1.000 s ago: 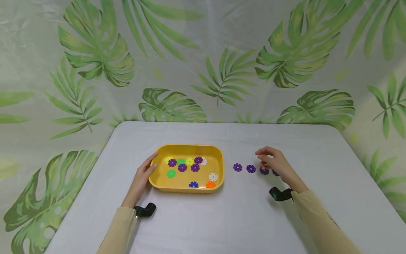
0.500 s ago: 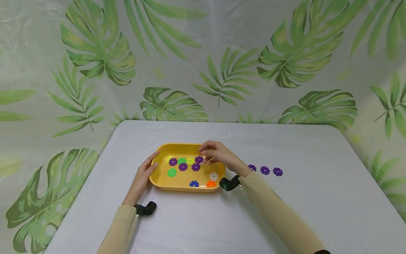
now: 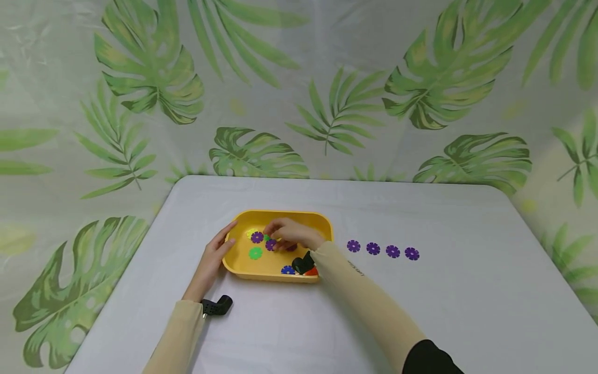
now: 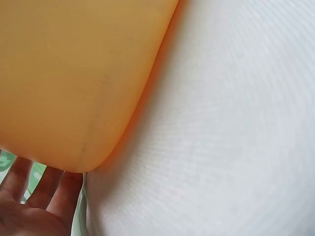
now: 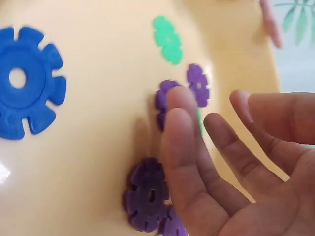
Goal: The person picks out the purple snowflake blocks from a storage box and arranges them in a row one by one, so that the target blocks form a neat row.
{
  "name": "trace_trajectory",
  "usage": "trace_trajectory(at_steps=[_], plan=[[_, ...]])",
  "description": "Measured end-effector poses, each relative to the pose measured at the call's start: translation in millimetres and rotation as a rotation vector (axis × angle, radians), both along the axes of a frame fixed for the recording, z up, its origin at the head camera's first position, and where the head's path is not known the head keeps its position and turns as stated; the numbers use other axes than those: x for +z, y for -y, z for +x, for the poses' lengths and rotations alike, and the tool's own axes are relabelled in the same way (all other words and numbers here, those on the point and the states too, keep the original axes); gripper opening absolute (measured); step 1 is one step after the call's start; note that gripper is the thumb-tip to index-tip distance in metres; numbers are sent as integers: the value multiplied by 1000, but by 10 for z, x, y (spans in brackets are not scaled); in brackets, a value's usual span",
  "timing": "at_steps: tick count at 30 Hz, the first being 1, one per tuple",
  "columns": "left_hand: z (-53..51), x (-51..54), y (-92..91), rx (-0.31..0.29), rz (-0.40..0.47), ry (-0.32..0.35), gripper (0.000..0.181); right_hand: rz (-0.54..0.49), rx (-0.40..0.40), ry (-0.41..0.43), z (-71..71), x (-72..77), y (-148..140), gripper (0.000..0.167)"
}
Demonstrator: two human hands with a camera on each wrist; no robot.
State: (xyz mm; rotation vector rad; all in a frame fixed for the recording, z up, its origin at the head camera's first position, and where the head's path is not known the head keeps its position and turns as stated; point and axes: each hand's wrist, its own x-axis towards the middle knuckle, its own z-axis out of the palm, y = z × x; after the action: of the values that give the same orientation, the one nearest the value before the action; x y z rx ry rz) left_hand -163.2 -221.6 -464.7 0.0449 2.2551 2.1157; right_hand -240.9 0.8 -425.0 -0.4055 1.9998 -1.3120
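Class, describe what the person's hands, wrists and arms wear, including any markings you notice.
The left hand and right hand wear no gloves. The left sleeve and right sleeve are long and beige; the right bears small dark lettering, unreadable here, and something black farther up. Black angular wrist devices sit at both cuffs.

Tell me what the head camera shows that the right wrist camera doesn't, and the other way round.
Only the head view shows the row of four purple discs on the table, part of an orange disc and the beige sleeves. Only the right wrist view shows the palm side of the right hand, close up. Both show the yellow tray, with a blue disc and a green disc inside, plus that hand.
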Motion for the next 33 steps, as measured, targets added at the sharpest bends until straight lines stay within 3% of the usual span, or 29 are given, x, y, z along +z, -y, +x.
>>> trace_trajectory(at_steps=[4,11,19,26,33], plan=[[55,123,-41,-4,-16,5,47,45,12,-9,-6,-36,55,27],[-48,-137,30,10,-31,-24,46,71,34,-51,-12,-68,80,25],[-33,-153,37,14,-40,-34,46,66,29,-82,-26,-30,8,19],[-34,-131,23,16,-32,-32,46,-25,29,-100,-79,138,-303,20],[-32,-139,32,3,-18,-26,46,-91,4,-115,-106,288,-881,23]])
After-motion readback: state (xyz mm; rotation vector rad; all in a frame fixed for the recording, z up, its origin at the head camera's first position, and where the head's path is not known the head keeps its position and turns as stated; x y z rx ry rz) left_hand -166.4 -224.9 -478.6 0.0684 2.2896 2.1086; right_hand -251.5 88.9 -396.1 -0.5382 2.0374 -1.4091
